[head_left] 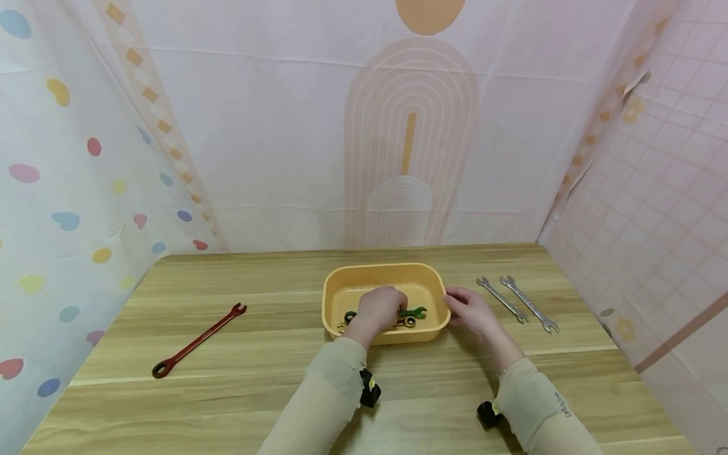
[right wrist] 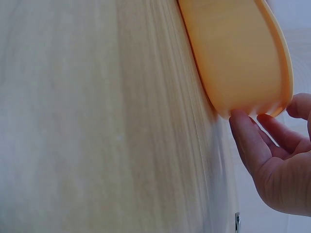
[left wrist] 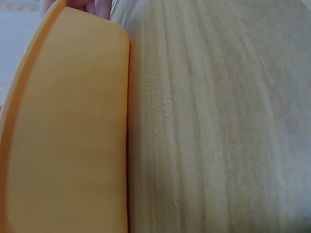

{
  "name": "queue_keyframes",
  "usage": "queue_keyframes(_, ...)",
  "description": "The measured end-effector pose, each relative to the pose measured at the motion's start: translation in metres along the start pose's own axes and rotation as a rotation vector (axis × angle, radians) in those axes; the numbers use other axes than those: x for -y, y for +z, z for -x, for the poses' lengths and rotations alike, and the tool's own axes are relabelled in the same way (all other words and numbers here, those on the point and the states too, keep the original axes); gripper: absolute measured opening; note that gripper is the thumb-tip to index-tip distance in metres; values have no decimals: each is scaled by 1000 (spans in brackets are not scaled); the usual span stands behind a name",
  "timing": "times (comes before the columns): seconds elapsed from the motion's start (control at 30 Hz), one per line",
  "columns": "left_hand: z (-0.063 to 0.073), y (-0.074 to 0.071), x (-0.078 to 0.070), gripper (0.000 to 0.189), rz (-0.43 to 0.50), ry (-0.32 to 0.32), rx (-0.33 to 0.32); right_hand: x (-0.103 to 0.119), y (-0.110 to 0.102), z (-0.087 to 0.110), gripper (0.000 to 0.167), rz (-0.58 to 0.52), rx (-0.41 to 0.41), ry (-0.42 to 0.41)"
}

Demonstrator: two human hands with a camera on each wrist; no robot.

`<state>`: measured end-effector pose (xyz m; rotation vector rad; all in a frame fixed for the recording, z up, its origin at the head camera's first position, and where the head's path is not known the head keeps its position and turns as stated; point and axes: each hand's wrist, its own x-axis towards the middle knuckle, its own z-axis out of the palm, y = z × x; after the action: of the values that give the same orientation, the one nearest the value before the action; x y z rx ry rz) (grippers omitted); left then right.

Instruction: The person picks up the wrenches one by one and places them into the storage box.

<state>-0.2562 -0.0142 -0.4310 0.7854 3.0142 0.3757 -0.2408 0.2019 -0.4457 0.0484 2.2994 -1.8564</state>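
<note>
A yellow plastic bin (head_left: 385, 271) stands on the wooden table. My left hand (head_left: 380, 308) reaches into it with curled fingers, gripping a green combination wrench (head_left: 419, 313) by its middle; the fingertips are hidden. Beside that wrench, nearer the front wall, lies a gold-coloured wrench (head_left: 409, 322), partly covered by the same hand. On the bin's right end, my right hand (head_left: 469, 308) holds the wall, thumb at the rim and fingers against the outside. The right wrist view shows those fingers (right wrist: 248, 141) touching the bin's outer wall. The left wrist view shows mostly the bin's front wall (left wrist: 73, 121).
A red combination wrench (head_left: 199, 341) lies slantwise on the table (head_left: 273, 392) to the left. Two silver open-end wrenches, a shorter one (head_left: 503, 299) and a longer one (head_left: 530, 305), lie right of the bin. A patterned curtain (head_left: 273, 139) hangs behind the table.
</note>
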Motion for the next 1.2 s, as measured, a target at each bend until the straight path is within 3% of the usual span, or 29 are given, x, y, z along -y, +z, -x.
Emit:
queue_keyframes(0.33,-4,-1,-2,48,-31,-20,34,0,0,1,41,11,1,-2)
queue_keyframes(1.2,-1,-5,-5,38,-88,-70,1,0,2,3,41,-18,0,-26)
